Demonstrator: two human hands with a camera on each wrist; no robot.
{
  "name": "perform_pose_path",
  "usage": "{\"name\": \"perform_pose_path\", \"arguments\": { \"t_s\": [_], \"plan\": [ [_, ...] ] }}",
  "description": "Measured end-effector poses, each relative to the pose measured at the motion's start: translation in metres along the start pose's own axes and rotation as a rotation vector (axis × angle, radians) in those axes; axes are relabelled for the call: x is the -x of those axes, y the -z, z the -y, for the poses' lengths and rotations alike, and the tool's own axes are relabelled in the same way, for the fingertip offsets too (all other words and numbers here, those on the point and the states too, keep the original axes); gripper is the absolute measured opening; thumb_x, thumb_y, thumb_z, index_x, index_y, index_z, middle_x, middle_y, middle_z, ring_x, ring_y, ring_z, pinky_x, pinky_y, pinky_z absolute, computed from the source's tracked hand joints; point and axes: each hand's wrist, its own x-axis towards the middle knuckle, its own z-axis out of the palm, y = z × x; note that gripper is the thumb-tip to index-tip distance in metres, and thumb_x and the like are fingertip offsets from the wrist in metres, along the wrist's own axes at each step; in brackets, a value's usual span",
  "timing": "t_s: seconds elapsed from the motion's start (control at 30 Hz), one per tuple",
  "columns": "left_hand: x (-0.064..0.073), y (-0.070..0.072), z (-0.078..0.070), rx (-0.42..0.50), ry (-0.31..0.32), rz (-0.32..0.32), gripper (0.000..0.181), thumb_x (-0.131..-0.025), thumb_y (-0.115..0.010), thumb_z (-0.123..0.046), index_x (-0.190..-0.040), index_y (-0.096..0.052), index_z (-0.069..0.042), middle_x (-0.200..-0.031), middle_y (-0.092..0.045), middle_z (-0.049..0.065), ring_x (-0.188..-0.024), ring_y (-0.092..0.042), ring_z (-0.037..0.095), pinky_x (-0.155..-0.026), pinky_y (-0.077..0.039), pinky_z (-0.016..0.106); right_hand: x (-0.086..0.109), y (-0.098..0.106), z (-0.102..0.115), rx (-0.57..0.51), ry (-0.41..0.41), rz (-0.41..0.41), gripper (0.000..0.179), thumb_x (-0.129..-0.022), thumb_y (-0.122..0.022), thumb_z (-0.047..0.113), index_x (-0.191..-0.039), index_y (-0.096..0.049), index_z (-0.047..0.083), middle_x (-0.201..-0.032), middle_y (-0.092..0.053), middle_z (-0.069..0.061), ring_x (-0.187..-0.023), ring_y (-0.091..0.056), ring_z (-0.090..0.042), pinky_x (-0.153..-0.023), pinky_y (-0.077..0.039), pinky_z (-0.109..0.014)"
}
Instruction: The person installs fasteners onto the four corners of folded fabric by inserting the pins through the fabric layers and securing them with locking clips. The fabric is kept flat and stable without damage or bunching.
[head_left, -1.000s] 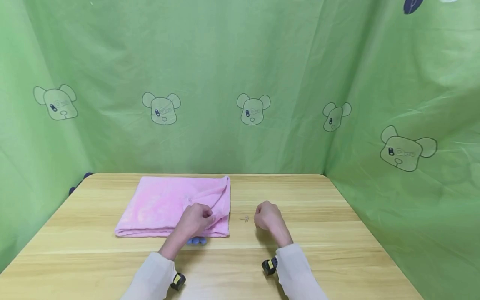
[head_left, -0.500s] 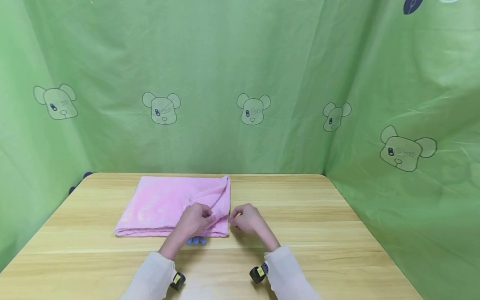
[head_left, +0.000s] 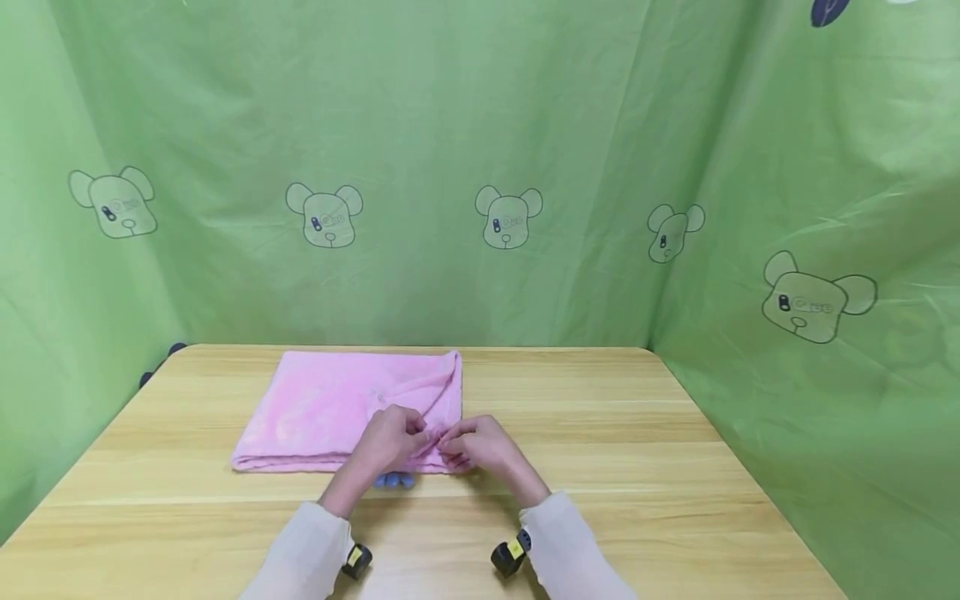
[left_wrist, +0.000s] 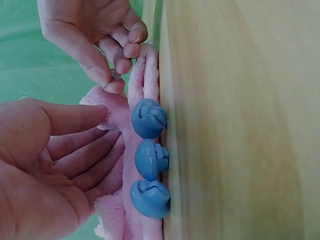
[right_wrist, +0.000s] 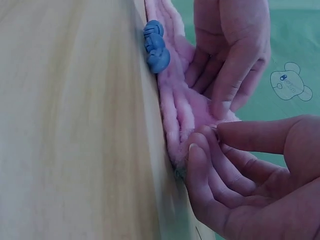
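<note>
The right hand [head_left: 483, 443] has brought a pinched pin [left_wrist: 115, 74] up to the pink cloth [head_left: 322, 400], whose fold the left hand [head_left: 388, 437] pinches.

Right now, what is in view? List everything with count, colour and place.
Table: one, light wood, foreground
Cloth: one, pink, folded, left of table's centre
Rounded pieces: three, blue, along cloth's near edge
Pin: one, pale-headed, at cloth's right end
Curtain: count unclear, green, behind and beside table
Bear outlines: five, dark, on curtain
Wrist cameras: two, black, at wrists
Sleeves: two, pale, on forearms
Left hand: one, bare, pinching cloth
Right hand: one, bare, pinching pin
</note>
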Motion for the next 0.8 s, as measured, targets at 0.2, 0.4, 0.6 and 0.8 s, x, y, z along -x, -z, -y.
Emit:
{"name": "perform_pose_path", "arguments": {
  "t_s": [0.2, 0.4, 0.6, 0.8],
  "plan": [
    [0.0002, -0.0005, 0.0007, -0.005, -0.021, 0.005, 0.017, -0.087, -0.076, -0.012, -0.071, -0.070, -0.011, -0.064, -0.067, -0.004, -0.061, -0.052, 0.012, -0.062, -0.044, 0.029, -0.0010, -0.0003, -0.0020, 0.000, 0.001, -0.004, 0.017, -0.089, -0.067, 0.001, -0.101, -0.074, -0.010, -0.083, -0.074, -0.018, -0.064, -0.068, -0.017, -0.066, -0.062, -0.038],
    [0.0002, -0.0002, -0.0003, -0.011, -0.032, 0.018, 0.011, -0.086, -0.077, -0.011, -0.075, -0.074, -0.010, -0.069, -0.071, -0.002, -0.064, -0.055, 0.012, -0.064, -0.047, 0.031, -0.0017, 0.0004, -0.0032, -0.016, 0.000, -0.001, 0.018, -0.089, -0.066, 0.000, -0.101, -0.073, -0.011, -0.082, -0.074, -0.019, -0.062, -0.067, -0.016, -0.065, -0.062, -0.037],
    [0.0004, -0.0009, 0.0000, -0.014, -0.042, 0.016, 0.010, -0.085, -0.077, -0.010, -0.075, -0.074, -0.009, -0.071, -0.072, -0.002, -0.066, -0.055, 0.011, -0.066, -0.048, 0.032, -0.0013, 0.0000, -0.0047, -0.015, -0.005, -0.012, 0.018, -0.090, -0.067, 0.002, -0.101, -0.073, -0.010, -0.084, -0.074, -0.021, -0.061, -0.067, -0.015, -0.064, -0.062, -0.037],
    [0.0010, -0.0008, 0.0002, -0.018, -0.044, 0.017, 0.006, -0.083, -0.078, -0.010, -0.077, -0.076, -0.009, -0.074, -0.074, 0.000, -0.068, -0.059, 0.012, -0.069, -0.051, 0.033, -0.0036, 0.0004, -0.0079, -0.019, -0.010, -0.011, 0.017, -0.089, -0.066, 0.001, -0.100, -0.074, -0.009, -0.082, -0.074, -0.019, -0.060, -0.067, -0.015, -0.064, -0.062, -0.035]
  ]
}}
